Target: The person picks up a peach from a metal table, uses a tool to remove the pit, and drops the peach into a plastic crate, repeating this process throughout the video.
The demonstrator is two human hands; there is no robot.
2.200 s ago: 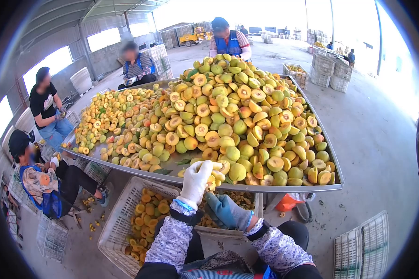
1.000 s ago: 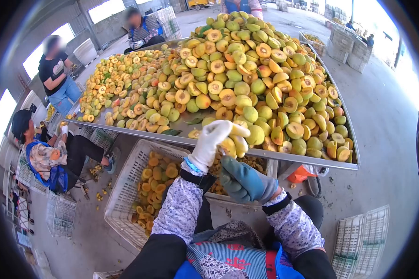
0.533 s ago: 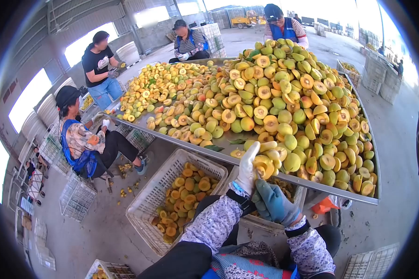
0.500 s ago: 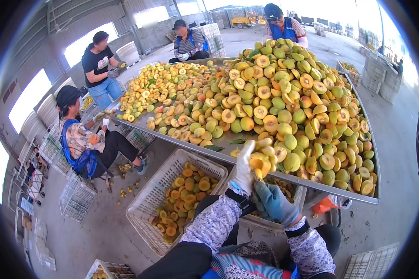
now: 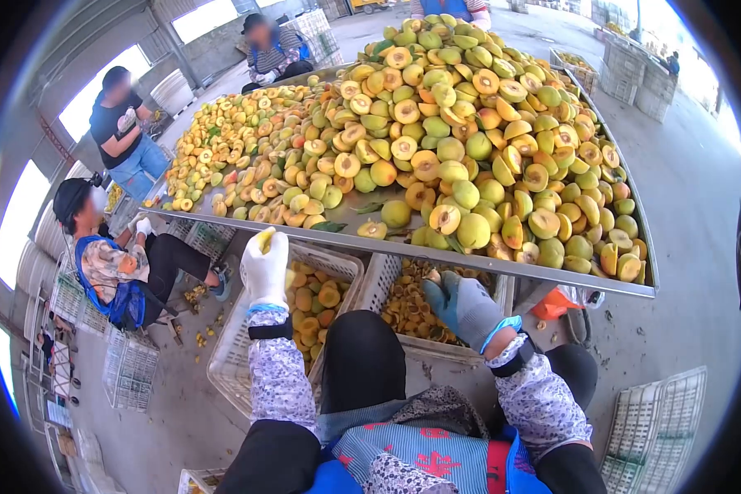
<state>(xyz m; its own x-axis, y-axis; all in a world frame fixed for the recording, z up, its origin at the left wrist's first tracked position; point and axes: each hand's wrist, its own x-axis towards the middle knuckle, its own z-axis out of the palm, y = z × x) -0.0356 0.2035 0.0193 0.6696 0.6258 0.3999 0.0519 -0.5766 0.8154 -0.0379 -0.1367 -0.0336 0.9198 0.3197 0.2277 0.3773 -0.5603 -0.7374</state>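
My left hand, in a white glove, is raised over the left crate. Its fingers are closed on a yellow peach half, of which only a small part shows. Below it, that crate holds orange-yellow peach halves with hollowed centres. My right hand, in a blue-grey glove, hovers above the right crate, which contains many small brownish-yellow pieces. Its fingers are curled, and whatever may be in them is hidden. Ahead, a metal table bears a large heap of halved peaches.
Along the table's left side sit a person in a flowered top and stands a person in a black shirt. Two more people are at the far side. Stacked crates stand at left, another crate at lower right. An orange bag lies under the table.
My hands have separated: the left moved left over the peach crate with a peach half, the right moved slightly up over the crate of pieces. The view has tilted down.
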